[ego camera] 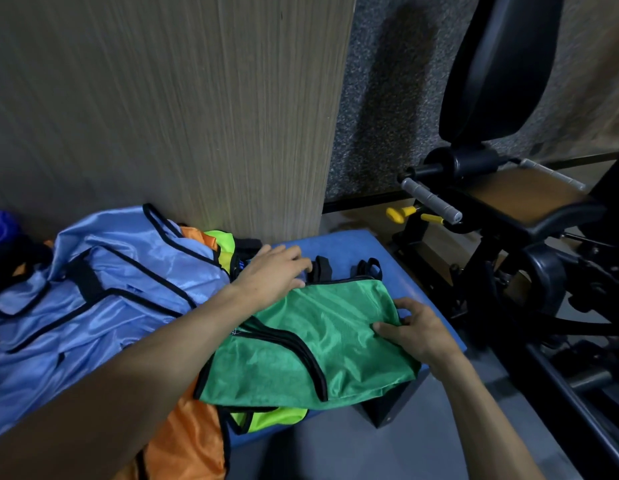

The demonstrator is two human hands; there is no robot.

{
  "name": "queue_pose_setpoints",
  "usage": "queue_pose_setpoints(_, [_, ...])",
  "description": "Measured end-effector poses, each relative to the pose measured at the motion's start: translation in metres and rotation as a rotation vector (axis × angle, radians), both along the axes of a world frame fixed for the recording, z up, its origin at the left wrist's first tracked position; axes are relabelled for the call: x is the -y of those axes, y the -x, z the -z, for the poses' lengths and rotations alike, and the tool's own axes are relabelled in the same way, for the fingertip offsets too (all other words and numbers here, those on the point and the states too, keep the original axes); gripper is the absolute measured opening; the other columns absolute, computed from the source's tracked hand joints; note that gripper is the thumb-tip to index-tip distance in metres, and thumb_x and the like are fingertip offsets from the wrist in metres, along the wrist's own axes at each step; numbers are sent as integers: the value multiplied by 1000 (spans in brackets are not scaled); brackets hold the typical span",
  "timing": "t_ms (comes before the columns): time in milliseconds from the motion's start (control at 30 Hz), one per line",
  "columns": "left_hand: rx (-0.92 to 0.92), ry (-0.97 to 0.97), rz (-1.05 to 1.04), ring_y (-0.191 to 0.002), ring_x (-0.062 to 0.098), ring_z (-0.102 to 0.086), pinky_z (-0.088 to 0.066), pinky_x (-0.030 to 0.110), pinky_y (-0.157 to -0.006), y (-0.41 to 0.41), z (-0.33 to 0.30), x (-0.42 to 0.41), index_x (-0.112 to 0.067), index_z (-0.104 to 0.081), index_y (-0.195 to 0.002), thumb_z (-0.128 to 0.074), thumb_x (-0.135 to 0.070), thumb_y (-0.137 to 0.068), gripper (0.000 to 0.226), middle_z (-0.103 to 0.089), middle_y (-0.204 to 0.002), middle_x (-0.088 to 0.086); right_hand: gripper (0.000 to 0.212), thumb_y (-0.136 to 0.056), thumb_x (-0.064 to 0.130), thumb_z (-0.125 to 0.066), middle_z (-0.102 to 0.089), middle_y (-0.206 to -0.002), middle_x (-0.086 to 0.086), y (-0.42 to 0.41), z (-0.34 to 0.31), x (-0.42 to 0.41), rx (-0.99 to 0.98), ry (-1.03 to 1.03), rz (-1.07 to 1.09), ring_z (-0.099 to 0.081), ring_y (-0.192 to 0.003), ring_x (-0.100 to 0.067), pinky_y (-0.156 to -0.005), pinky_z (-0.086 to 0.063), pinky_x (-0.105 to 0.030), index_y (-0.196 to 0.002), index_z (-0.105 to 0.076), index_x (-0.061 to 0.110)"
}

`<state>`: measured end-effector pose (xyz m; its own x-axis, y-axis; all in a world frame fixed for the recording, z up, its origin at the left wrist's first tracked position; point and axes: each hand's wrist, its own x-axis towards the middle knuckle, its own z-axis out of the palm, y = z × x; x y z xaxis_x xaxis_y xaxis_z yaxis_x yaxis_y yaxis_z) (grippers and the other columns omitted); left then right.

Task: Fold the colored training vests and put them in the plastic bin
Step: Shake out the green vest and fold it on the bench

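The green vest (322, 337) lies lengthwise between my grips, my right hand (417, 329) pinching its near edge (left hand (277, 271) flat on the far corner).

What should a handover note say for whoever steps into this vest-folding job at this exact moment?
Left hand: flat, fingers straight, pressing the far edge of the green vest.
Right hand: pinching the green vest's right edge.
The green vest lies spread on the blue padded bench, over a yellow vest and an orange vest. A light blue vest is heaped to the left, unfolded.
Done: no finished fold shows; the green vest is only partly folded.
Left: finish the green vest, fold the others, then bin them all. The plastic bin is not in view.
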<state>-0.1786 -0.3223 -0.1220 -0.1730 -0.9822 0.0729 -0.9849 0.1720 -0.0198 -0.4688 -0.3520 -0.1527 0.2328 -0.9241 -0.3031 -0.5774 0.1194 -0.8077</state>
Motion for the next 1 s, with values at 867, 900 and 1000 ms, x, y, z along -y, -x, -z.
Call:
queue_pose_setpoints(867, [-195,-257,-82,-154,36,19,11,62,-120,104,28,-48,-42,-7,-161,-16,-84,-90,83,14,-169,-2,21,-95,26,-71,-72,-96,-3,39,-12,3,197,96,296,-72,-83,-20,-73,-62,-33,-111,-72,13])
queue_pose_setpoints(900, [-212,-178,-84,-155,34,-1,0,59,-123,100,21,-51,-39,-22,-158,-22,-78,-94,76,-6,-170,-1,26,-94,32,-72,-72,-101,-4,40,-8,4,141,76,273,-71,-90,-24,-84,-61,-41,-113,-71,14])
queue_pose_setpoints(1000, [-193,181,-193,-113,21,-55,-42,42,-101,77,2,-67,-26,-58,-122,-42,-51,-101,37,-55,-122,-3,28,-93,38,-71,-71,-104,-3,38,-6,2,73,74,239,-69,-95,-25,-93,-57,-49,-113,-67,18])
